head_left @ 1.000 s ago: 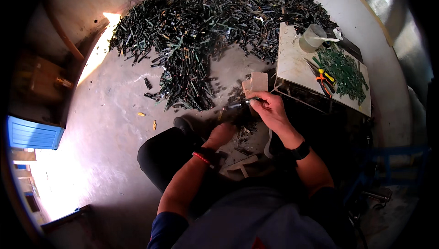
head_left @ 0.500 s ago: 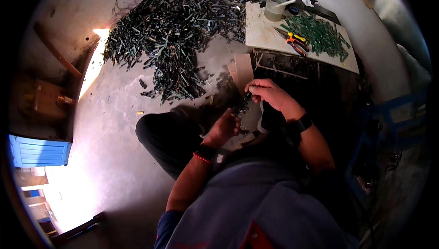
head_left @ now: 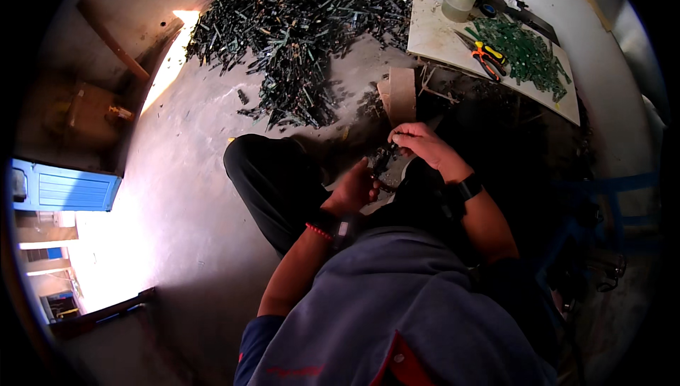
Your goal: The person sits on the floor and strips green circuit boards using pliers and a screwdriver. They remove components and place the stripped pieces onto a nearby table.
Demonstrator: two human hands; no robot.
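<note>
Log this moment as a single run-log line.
left hand: near dark pieces | right hand: near same pieces, grip unclear | pliers: on white board, beside green strips | dark pile: on floor

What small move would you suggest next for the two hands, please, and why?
Perhaps shift the left hand and right hand slightly toward the bright floor on the left, as the dark material between them is dimly lit, making it hard to see whether either hand grips it.
</note>
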